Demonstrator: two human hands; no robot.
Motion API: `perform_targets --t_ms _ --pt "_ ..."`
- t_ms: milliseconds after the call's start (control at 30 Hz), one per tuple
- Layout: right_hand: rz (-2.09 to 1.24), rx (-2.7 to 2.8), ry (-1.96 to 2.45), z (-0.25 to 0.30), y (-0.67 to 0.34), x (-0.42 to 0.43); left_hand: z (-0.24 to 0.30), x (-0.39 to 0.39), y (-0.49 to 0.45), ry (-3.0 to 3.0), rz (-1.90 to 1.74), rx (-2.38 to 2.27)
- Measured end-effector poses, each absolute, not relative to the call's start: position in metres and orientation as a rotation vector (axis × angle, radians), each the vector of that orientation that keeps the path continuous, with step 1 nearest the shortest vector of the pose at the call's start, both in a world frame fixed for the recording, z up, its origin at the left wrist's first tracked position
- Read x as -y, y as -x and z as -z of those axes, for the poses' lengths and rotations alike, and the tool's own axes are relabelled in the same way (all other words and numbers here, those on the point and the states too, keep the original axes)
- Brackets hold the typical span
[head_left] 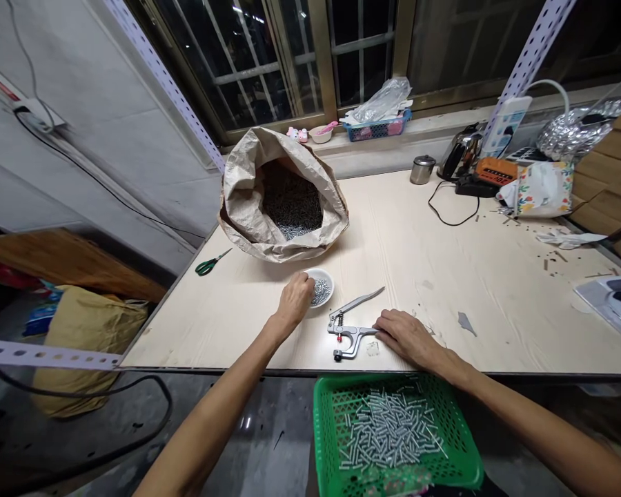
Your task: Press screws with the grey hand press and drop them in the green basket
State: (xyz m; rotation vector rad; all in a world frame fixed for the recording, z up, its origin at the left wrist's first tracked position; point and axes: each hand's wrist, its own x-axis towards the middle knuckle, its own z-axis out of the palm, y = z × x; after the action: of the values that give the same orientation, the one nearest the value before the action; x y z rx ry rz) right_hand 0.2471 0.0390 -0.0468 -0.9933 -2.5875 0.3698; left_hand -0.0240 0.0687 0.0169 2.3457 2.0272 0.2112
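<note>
My left hand is at the left rim of a small white bowl of tiny metal pieces. Its fingers are pinched together; whatever they hold is hidden. On the table lies a pair of grey metal snap pliers with a spring and a red tip, its two handles spread apart. The fingers of my right hand close over the end of the lower handle. Below the table edge, a green plastic basket contains many spring-and-pin metal parts.
A large paper sack of small dark metal parts stands behind the bowl. Green-handled scissors lie left. A steel canister, a kettle, an orange box and a tissue pack sit at the back right.
</note>
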Motion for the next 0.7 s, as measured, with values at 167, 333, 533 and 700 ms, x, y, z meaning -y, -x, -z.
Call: perform_targets --t_ms 167,333,533,700 --pt "-0.348 2.605 0.991 0.043 -0.246 -0.040 -0.008 -0.021 0.015 -2.249 -0.350 -1.881" --pt "-0.140 2.615 0.939 0.042 -0.246 -0.034 0.013 0.023 0.001 -2.326 -0.025 -1.888" --pt "0.221 2.550 0.854 0.042 -0.252 -0.016 0.017 0.031 0.000 -1.907 -0.464 -1.907" --pt "0.213 2.524 0.779 0.039 -0.255 -0.006 0.015 0.039 -0.004 -1.169 -0.809 -1.695"
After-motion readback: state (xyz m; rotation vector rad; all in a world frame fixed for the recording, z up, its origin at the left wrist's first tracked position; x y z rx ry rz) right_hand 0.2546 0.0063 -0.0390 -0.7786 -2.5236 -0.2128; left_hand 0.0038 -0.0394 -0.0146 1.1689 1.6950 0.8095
